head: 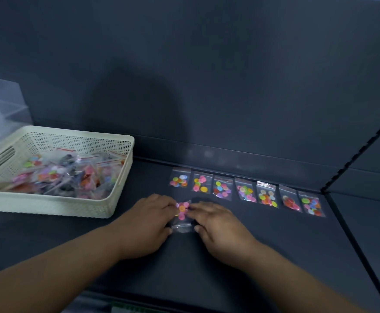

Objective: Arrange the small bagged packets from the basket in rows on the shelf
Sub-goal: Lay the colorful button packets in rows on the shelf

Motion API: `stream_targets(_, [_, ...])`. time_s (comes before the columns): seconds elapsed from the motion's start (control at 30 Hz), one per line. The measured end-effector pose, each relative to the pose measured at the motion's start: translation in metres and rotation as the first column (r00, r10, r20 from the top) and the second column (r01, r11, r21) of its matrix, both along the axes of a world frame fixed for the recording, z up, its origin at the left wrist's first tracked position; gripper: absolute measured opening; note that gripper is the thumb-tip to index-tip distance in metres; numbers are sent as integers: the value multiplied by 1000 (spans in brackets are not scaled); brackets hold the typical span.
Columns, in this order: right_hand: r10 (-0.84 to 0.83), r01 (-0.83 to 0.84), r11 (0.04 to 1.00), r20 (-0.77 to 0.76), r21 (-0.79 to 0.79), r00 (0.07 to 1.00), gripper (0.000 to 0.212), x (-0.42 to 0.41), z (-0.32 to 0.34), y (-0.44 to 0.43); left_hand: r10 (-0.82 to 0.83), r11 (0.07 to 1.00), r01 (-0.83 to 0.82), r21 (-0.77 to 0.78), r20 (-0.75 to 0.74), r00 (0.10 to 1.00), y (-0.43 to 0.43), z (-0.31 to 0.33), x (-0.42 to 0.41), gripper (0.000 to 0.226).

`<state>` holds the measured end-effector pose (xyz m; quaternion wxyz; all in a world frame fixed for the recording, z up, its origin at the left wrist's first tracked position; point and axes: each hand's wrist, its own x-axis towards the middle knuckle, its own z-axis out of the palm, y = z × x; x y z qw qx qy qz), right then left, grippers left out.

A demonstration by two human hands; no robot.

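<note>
on shelf (229, 256), seven rowed packets (245, 190), one basket (49, 206)

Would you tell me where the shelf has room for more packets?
Bare shelf: in front of the packet row, right of the right hand; between basket and row. Crowded: the row itself and around the held packet by the left hand.
</note>
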<state>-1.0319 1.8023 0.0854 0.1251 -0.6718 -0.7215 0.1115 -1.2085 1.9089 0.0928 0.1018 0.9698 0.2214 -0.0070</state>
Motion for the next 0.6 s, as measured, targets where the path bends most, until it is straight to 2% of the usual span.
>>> stream_targets(0.1, [18, -18, 1000, 33, -15, 999, 47, -7, -7, 6, 1, 1000, -1, 4, -14, 1000, 8, -4, -8, 64])
stream_targets(0.23, [-3, 3, 1000, 19, 22, 1000, 45, -11, -9, 15, 42, 999, -40, 22, -60, 997, 16, -5, -9, 57])
stream_targets(0.4, [-75, 76, 997, -37, 13, 996, 50, -14, -4, 30, 40, 999, -40, -34, -2, 999, 21, -8, -3, 65])
stream_targets(0.47, [-78, 78, 997, -32, 22, 996, 43, -13, -5, 34, 57, 998, -56, -40, 23, 998, 24, -9, -1, 68])
stream_targets(0.6, [-79, 86, 991, -71, 107, 994, 8, -13, -12, 41, 89, 996, -89, -3, 100, 991, 27, -11, 2, 56])
